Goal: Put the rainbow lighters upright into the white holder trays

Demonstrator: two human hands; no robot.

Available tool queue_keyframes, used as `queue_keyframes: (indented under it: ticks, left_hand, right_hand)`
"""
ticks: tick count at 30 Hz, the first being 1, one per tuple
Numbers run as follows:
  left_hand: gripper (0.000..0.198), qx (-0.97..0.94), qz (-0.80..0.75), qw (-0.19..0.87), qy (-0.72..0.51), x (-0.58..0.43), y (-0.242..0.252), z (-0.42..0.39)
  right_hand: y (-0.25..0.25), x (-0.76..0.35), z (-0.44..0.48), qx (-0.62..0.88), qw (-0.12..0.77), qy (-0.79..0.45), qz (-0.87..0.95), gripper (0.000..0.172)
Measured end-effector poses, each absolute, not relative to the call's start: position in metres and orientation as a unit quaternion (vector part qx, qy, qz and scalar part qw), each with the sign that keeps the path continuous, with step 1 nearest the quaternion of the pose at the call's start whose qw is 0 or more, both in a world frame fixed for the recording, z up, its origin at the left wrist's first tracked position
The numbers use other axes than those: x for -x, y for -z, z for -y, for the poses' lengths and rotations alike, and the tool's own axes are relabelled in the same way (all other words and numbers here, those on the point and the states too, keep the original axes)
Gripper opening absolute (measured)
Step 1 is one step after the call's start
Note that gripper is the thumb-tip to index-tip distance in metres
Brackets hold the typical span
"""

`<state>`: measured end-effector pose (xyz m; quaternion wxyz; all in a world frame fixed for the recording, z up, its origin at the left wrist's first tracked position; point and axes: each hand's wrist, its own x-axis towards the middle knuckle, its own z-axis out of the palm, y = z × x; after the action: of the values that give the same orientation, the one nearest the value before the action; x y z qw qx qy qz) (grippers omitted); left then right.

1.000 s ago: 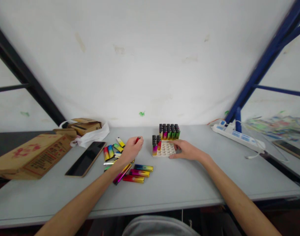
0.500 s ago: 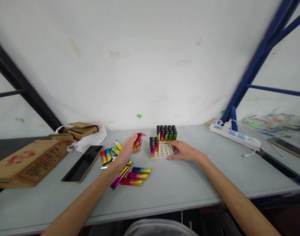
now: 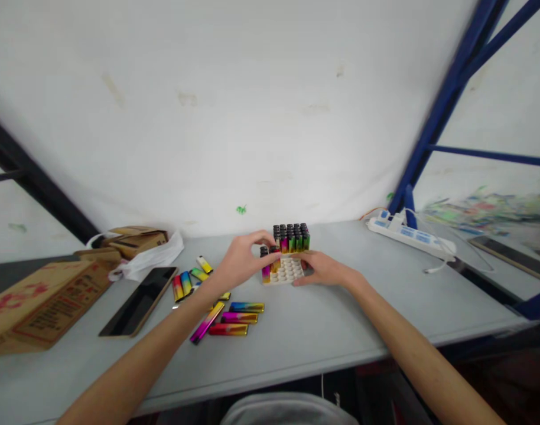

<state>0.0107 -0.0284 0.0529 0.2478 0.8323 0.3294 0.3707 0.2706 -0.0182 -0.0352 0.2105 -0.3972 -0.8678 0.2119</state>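
Note:
A white holed tray (image 3: 288, 273) stands mid-table with several upright rainbow lighters (image 3: 291, 237) filling its far rows. My left hand (image 3: 241, 260) is pinched on a lighter and holds it at the tray's left side, beside the few lighters standing there. My right hand (image 3: 324, 269) rests on the tray's right edge with its fingers against it. Several loose lighters (image 3: 237, 317) lie flat on the table to the left of the tray, under my left forearm.
A black phone (image 3: 137, 301) lies left of the loose lighters. Cardboard boxes (image 3: 35, 298) and a white plastic bag (image 3: 148, 257) sit at the far left. A white power strip (image 3: 407, 236) lies at the back right by a blue frame (image 3: 442, 100).
My left hand has carried the lighter from above the loose pile rightward to the tray's left side. My right hand has stayed on the tray.

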Motion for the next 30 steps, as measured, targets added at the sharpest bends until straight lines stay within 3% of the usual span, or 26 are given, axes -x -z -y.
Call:
queue_keyframes:
  ticks: [5, 16, 21, 26, 30]
  left_hand:
    - [0.013, -0.875, -0.361, 0.121, -0.299, -0.014, -0.028, 0.019]
    - [0.019, -0.848, -0.356, 0.177, -0.350, -0.005, -0.003, 0.015]
    - [0.014, -0.854, -0.373, 0.137, -0.336, 0.000, 0.004, 0.015]
    - [0.044, -0.858, -0.357, 0.097, -0.358, 0.005, -0.006, 0.030]
    - [0.023, -0.861, -0.402, 0.072, -0.303, 0.043, -0.031, 0.050]
  right_hand:
    - [0.036, -0.271, 0.017, 0.400, 0.208, -0.194, 0.871, 0.058]
    - [0.036, -0.272, 0.017, 0.406, 0.197, -0.185, 0.873, 0.057]
    - [0.035, -0.271, 0.018, 0.410, 0.191, -0.182, 0.873, 0.059]
    - [0.034, -0.271, 0.019, 0.410, 0.197, -0.193, 0.869, 0.062]
    - [0.037, -0.272, 0.018, 0.406, 0.196, -0.189, 0.872, 0.069]
